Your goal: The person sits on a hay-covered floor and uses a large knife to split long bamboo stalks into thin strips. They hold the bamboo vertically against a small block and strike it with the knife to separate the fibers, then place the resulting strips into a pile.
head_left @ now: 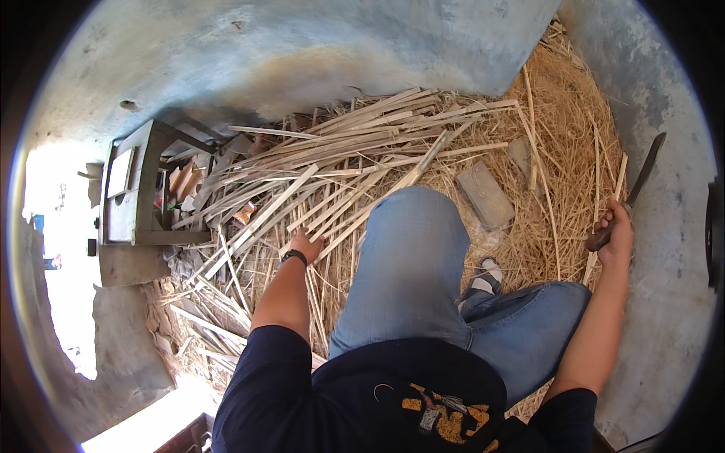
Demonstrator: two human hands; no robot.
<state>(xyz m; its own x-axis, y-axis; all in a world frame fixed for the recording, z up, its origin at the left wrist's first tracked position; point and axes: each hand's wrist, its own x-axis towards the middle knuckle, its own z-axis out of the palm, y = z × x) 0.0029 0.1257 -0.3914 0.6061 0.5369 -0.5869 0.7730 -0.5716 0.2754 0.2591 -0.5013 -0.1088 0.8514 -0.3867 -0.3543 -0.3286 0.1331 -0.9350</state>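
My right hand [621, 232] is wrapped round the dark wooden handle of a machete [648, 171], held out at the far right. Its long blade points up and away, close to the wall. A pale strip runs behind that hand. On the other side, my left hand [305, 246], with a dark band at the wrist, reaches down into a heap of split bamboo strips [332, 147]. Its fingers are curled on a strip there, though their tips are partly hidden. Long pale strips lie crosswise around this hand, most of them running toward the upper right.
A grey block [485, 195] lies on straw-like shavings [563, 113] beyond my knees. A wooden frame-like piece of furniture [128, 189] stands at the left. Worn walls [664, 340] close in behind and at the right. A bright opening [64, 287] is at the left.
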